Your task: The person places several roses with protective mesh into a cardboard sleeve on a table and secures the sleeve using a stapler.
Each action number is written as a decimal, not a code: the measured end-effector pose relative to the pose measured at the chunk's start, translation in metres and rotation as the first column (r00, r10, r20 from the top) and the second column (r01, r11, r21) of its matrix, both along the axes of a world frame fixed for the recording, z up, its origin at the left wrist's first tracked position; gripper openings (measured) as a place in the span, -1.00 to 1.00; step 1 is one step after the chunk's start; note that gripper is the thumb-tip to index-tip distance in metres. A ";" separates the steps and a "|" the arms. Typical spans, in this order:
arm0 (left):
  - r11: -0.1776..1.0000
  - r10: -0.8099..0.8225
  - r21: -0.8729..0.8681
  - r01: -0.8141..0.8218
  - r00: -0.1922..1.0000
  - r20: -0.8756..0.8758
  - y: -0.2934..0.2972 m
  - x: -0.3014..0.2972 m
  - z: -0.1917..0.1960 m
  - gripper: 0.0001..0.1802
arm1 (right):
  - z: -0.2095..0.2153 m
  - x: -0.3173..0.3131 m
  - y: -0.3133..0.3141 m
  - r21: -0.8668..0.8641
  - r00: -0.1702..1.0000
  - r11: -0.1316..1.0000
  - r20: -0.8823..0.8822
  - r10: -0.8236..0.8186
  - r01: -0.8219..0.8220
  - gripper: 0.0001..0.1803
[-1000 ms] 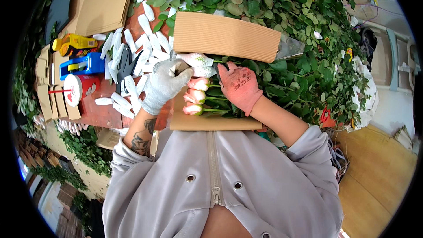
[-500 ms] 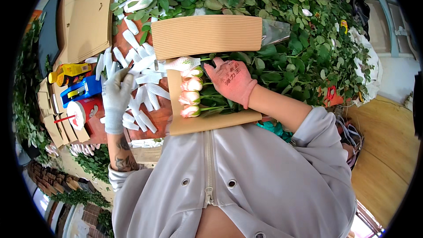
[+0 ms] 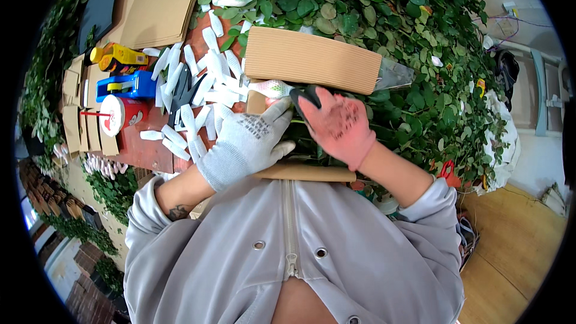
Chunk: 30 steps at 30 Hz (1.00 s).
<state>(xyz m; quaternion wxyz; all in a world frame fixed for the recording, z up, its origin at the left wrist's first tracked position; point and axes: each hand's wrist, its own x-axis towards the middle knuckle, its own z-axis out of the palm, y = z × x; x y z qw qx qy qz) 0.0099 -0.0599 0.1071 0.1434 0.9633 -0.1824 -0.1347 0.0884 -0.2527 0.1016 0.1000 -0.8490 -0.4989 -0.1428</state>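
My left hand, in a pale grey-white glove, lies over the row of pink-and-white roses, its fingers stretched and thumb apart, hiding most of the blooms. Beside its fingertips is a rose in a white net sleeve. My right hand, in a red glove with black coating, is over the stems just right of that sleeved rose; its visible fingers are spread, and the undersides are hidden. Kraft paper lies beneath the roses. Corrugated cardboard covers the far side of the bunch.
Loose white net sleeves surround a black stapler-like tool on the left. A blue tape dispenser, yellow bottle and red cup stand farther left. Leafy stems fill the far and right side; red-handled scissors lie right.
My left hand has moved right from the loose sleeves onto the roses, covering them. My right hand has shifted slightly right in the picture. The view has turned, uncovering the black tool.
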 end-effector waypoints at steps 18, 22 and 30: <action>0.947 0.097 -0.313 -0.065 0.991 0.087 -0.002 -0.015 -0.029 -0.44 | -0.063 0.018 0.004 -0.122 0.994 0.989 -0.070 -0.089 0.080 -0.72; 0.661 0.494 -0.609 -0.440 0.865 -0.088 0.025 -0.007 -0.040 -0.61 | -0.049 0.015 0.010 -0.224 0.990 0.969 -0.077 -0.122 0.102 -0.75; 0.262 0.432 -0.673 -0.691 0.708 -0.558 0.032 0.033 -0.067 -0.66 | -0.064 0.016 0.009 -0.109 0.988 0.988 -0.095 -0.122 0.111 -0.71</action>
